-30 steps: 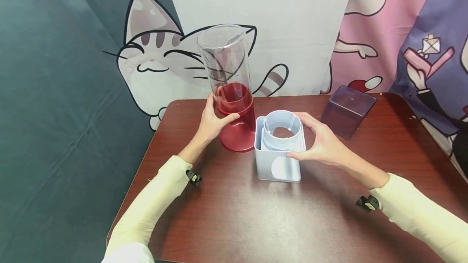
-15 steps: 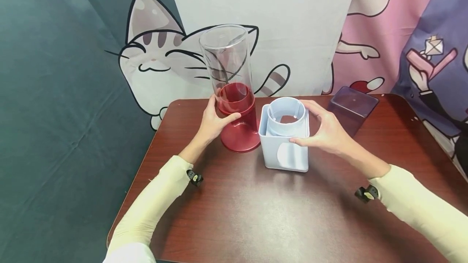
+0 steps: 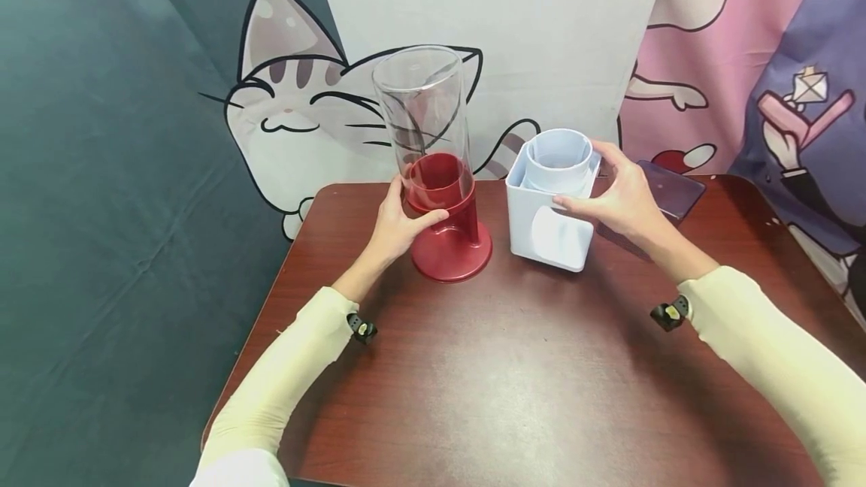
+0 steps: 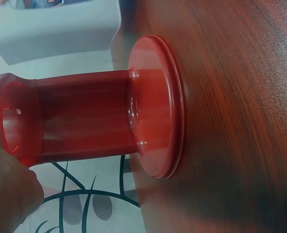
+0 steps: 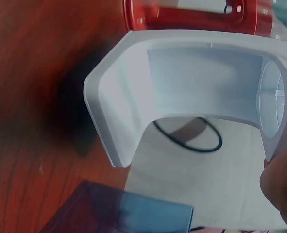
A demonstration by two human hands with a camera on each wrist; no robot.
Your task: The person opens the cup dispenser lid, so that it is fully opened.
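Note:
A red stand [image 3: 452, 252] with a round base and a ring-shaped collar stands upright on the table. Rising out of its collar is a tall clear cylinder [image 3: 422, 107]. My left hand [image 3: 395, 230] grips the collar, thumb on the near side; the fingers behind it are mostly hidden. To the right, my right hand [image 3: 625, 198] holds a white plastic housing [image 3: 531, 209] by its top, thumb in front. The housing is boxy, with a round ring on top and a cut-out in its side. It hangs slightly tilted above the table, apart from the stand.
A see-through purple box [image 3: 673, 190] lies at the table's back right, partly hidden behind my right hand. The brown wooden table [image 3: 473, 397] ends at the back against a printed cloth backdrop [image 3: 541, 6].
My right hand has lifted the white housing up and carried it to the right and back, away from the red stand. My left hand has stayed on the collar.

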